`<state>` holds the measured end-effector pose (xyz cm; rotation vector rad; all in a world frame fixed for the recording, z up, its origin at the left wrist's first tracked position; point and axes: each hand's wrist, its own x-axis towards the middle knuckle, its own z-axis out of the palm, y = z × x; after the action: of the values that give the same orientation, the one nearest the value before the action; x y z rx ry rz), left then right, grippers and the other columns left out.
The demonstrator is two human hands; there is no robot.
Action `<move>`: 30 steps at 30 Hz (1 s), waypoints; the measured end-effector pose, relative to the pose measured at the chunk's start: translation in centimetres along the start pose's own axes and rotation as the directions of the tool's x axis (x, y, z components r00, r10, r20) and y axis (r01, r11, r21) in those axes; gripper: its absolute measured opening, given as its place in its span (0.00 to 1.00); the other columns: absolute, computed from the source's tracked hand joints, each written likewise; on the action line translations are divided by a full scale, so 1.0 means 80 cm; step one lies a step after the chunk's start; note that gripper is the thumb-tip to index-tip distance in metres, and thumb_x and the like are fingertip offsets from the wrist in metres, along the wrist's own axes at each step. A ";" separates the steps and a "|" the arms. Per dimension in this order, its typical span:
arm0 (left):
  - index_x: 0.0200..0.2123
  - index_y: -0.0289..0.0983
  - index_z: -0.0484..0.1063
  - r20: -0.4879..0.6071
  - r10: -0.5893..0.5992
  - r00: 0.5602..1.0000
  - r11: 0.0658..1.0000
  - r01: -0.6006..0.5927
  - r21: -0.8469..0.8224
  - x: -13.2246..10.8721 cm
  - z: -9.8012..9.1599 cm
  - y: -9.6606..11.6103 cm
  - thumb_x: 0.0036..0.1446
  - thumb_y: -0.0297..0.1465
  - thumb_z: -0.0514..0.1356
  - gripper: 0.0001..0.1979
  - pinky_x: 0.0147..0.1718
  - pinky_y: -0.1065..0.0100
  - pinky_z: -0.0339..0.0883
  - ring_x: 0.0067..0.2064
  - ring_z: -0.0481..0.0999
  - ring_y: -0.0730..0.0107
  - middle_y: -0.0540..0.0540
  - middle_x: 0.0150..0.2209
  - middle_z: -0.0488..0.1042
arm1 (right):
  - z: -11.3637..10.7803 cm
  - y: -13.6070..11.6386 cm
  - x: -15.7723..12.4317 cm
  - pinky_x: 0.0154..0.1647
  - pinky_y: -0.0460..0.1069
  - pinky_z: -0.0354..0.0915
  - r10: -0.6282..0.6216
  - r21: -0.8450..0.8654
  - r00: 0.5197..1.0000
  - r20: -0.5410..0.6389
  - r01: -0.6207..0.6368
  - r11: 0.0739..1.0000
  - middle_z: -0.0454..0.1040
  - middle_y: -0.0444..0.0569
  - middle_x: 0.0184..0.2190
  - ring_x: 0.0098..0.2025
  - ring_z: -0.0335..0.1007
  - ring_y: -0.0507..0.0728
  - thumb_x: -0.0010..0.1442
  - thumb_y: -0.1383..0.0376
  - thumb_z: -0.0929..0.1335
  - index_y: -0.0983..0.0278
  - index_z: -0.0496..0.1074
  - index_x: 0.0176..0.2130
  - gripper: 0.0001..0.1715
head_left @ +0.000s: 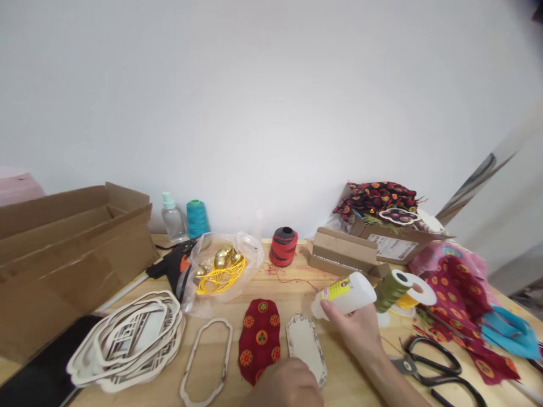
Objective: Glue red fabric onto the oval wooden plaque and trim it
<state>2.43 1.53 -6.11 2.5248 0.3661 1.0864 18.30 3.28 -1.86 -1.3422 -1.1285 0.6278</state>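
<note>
My right hand [358,328] grips a white glue bottle [345,294] with a yellow label, held on its side above the wooden table [297,288]. My left hand [286,384] sits at the bottom edge, knuckles up, fingers hidden, touching the lower end of a red flower-patterned oval fabric piece [259,338]. Just right of the fabric lies a white oval board [306,347]. Left of it lies an oval wooden frame [207,359].
A stack of carved wooden frames [131,339] lies at left by a cardboard box [72,249]. A bag of gold bells [223,268], glue gun [173,263], thread spools [283,246], black scissors [441,370] and patterned fabric [458,305] surround the work area.
</note>
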 end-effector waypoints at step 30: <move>0.32 0.32 0.72 0.332 -0.112 0.936 0.988 0.069 0.139 0.011 -0.012 0.006 0.52 0.28 0.58 0.06 0.49 0.73 0.60 0.49 0.70 0.68 0.42 0.43 0.76 | 0.013 -0.008 -0.003 0.24 0.49 0.68 -0.092 -0.153 0.995 0.040 0.097 0.984 0.74 0.46 0.20 0.23 0.70 0.57 0.43 0.59 0.70 0.63 0.67 0.25 0.11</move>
<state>2.33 1.68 -4.74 2.7100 0.4598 0.5916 17.14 3.38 -1.48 -1.4047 -1.2809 0.5031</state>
